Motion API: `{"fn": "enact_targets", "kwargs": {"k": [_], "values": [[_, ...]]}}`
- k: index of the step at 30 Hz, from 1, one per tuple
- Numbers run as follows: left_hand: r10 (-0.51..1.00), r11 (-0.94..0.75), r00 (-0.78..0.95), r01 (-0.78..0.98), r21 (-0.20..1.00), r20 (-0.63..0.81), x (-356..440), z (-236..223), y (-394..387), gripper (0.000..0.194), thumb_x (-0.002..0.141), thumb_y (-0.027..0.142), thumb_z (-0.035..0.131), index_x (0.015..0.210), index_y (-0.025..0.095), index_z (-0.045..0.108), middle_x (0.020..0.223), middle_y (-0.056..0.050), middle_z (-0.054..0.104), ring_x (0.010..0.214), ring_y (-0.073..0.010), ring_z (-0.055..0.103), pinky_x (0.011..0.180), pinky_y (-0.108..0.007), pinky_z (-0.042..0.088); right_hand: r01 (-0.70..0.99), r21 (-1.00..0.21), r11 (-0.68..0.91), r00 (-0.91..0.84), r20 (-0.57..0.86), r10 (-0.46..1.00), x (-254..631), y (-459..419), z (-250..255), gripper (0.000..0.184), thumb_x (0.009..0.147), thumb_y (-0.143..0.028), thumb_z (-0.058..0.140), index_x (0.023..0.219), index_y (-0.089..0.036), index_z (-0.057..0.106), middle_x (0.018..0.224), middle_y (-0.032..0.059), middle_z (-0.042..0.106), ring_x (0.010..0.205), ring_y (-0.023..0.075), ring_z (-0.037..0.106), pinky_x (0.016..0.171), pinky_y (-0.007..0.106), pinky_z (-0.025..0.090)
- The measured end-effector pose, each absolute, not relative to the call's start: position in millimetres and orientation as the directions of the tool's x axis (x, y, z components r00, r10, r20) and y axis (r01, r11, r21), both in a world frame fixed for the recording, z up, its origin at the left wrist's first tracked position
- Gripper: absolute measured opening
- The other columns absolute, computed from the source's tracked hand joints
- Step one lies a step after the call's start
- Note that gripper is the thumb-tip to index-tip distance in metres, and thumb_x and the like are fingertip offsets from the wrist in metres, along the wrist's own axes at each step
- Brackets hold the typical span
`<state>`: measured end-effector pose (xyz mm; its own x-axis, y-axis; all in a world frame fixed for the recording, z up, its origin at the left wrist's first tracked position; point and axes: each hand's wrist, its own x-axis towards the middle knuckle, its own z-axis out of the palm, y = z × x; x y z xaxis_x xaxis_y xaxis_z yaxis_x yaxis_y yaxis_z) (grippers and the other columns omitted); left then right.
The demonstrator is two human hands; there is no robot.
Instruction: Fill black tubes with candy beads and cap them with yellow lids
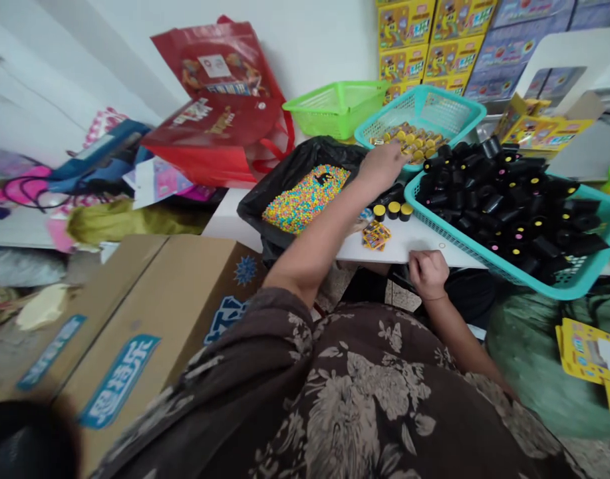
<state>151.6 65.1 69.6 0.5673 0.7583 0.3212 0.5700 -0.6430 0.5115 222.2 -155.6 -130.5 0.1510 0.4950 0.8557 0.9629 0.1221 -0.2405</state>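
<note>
My left hand (384,165) reaches forward to the rim of a teal basket (424,110) that holds several gold-capped pieces (414,141); its fingers curl over them and I cannot see what they grip. My right hand (428,273) rests as a closed fist on the edge of the white table (409,243). Three small black tubes with yellow caps (393,211) stand on the table between my hands, beside small printed wrappers (376,235). A black bag of tiny multicoloured candies (305,196) lies under my left forearm.
A large teal basket (534,276) heaped with black tubes sits at the right. A green basket (337,106), red gift bags (219,100) and stacked yellow boxes (424,40) stand behind. A cardboard carton (135,313) is at my left, a green sack (534,359) at my right.
</note>
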Motion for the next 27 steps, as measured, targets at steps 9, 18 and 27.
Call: {"fn": "enact_targets", "kwargs": {"k": [9,18,27], "values": [[0.895,-0.419,0.44,0.885,0.202,-0.072,40,-2,-8,0.036,0.103,0.022,0.048,0.128,0.015,0.071,0.119,-0.02,0.076,0.11,-0.0295,0.073,0.084,-0.031,0.051,0.893,-0.441,0.095,0.307,0.747,0.59,222,-159,-122,0.017,0.098,-0.026,0.058,0.091,-0.024,0.073,0.083,0.0073,0.069,0.081,0.0241,0.064,0.079,0.04,0.054],[0.859,-0.466,0.508,0.823,0.326,-0.055,33,-25,10,0.04,0.106,0.021,0.042,0.131,0.014,0.072,0.124,-0.019,0.075,0.112,-0.0267,0.072,0.087,-0.029,0.048,0.828,-0.561,-0.005,0.435,0.635,0.639,222,-154,-100,0.017,0.094,-0.031,0.059,0.084,-0.023,0.07,0.08,0.0045,0.066,0.075,0.0213,0.061,0.073,0.037,0.053],[0.856,-0.462,0.498,0.621,0.633,0.137,37,-37,-17,0.02,0.088,0.039,0.078,0.094,0.021,0.074,0.104,-0.008,0.077,0.098,-0.0237,0.07,0.081,-0.03,0.046,0.792,-0.607,0.062,0.353,0.538,0.765,211,-119,-74,0.014,0.089,-0.027,0.06,0.078,-0.023,0.067,0.079,0.003,0.065,0.075,0.0204,0.061,0.074,0.035,0.053]]}}
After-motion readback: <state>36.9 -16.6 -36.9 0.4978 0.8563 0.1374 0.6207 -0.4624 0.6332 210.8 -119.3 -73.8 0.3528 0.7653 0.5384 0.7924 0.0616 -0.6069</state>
